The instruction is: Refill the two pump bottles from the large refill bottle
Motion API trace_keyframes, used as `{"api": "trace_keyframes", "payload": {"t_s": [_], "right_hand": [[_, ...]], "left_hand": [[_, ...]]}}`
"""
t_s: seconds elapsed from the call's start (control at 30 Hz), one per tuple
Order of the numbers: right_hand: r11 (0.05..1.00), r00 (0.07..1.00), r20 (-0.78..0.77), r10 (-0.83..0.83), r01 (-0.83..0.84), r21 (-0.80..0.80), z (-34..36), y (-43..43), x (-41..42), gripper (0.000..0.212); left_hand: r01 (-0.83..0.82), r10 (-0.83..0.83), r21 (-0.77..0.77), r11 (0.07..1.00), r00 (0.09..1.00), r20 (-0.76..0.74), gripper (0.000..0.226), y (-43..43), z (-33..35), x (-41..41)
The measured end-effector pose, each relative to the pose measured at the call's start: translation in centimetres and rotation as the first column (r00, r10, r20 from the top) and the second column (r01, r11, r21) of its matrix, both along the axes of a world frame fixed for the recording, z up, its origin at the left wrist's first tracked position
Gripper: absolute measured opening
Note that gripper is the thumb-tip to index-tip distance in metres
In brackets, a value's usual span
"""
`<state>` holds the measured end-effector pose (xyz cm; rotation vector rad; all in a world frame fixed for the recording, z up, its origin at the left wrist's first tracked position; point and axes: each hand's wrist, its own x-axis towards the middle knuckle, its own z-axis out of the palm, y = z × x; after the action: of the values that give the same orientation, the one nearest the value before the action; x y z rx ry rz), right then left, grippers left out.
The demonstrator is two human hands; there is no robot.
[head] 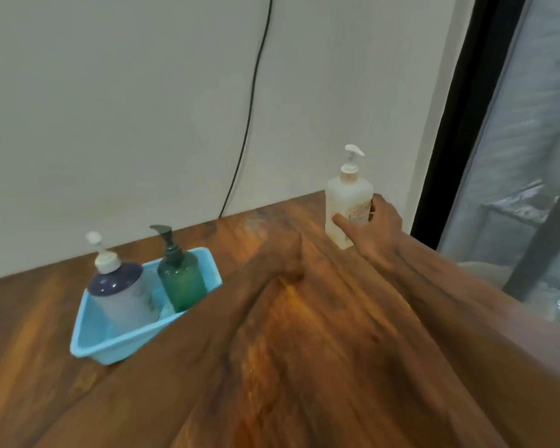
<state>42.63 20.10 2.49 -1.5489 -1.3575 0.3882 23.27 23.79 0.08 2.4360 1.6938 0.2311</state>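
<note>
Standing upright near the far right corner of the tabletop [33, 318], close to the wall [110, 124], is a cream pump bottle [346, 195] with a white pump head. The right hand [379, 227] grips it low on the body: the thumb lies across the front face and the fingers wrap round the right side. The base of the bottle is on or just above the wood; the view does not show which.

The left hand [288, 257] is over the middle of the tabletop, towards the far edge and apart from every bottle. It is heavily motion-blurred, so I cannot tell whether its fingers are spread or curled.

A light blue plastic basket [110, 350] sits near the far edge, left of centre, set at an angle to that edge. It holds two pump bottles, both upright. One is a pale-bodied bottle with a navy shoulder [120, 292] and a white pump, on the basket's left side. The other is a green pump bottle [181, 282] with a dark pump, at the basket's right end. The two stand close together; contact cannot be confirmed.

A black cable [249, 108] runs down the wall and passes behind the far edge. A dark window frame [459, 124] borders the right side.
</note>
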Motion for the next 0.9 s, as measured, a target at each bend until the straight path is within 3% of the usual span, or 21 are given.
{"api": "trace_keyframes", "payload": {"t_s": [0.2, 0.37, 0.67, 0.9], "right_hand": [[0.99, 0.994, -0.001, -0.107, 0.107, -0.092, -0.8, 11.3, 1.7, 0.084], [0.983, 0.996, 0.011, -0.09, 0.091, -0.156, -1.0, 16.5, 1.4, 0.086], [0.974, 0.999, 0.003, -0.045, 0.044, -0.221, -1.6, 19.5, 1.4, 0.079], [0.97, 0.992, -0.12, 0.031, -0.059, -0.238, -0.2, 17.9, 1.7, 0.065]], "left_hand": [[-0.001, -0.018, -0.249, 0.969, 0.997, -0.073, 0.067, 5.3, -0.4, 2.3], [0.008, -0.038, -0.281, 0.96, 0.994, -0.099, 0.082, 6.5, -0.6, 2.9], [-0.01, -0.043, -0.382, 0.924, 0.99, -0.131, 0.077, 6.9, 0.3, 2.9], [-0.068, -0.027, -0.467, 0.882, 0.981, -0.194, 0.093, 6.0, 1.2, 3.7]]}}
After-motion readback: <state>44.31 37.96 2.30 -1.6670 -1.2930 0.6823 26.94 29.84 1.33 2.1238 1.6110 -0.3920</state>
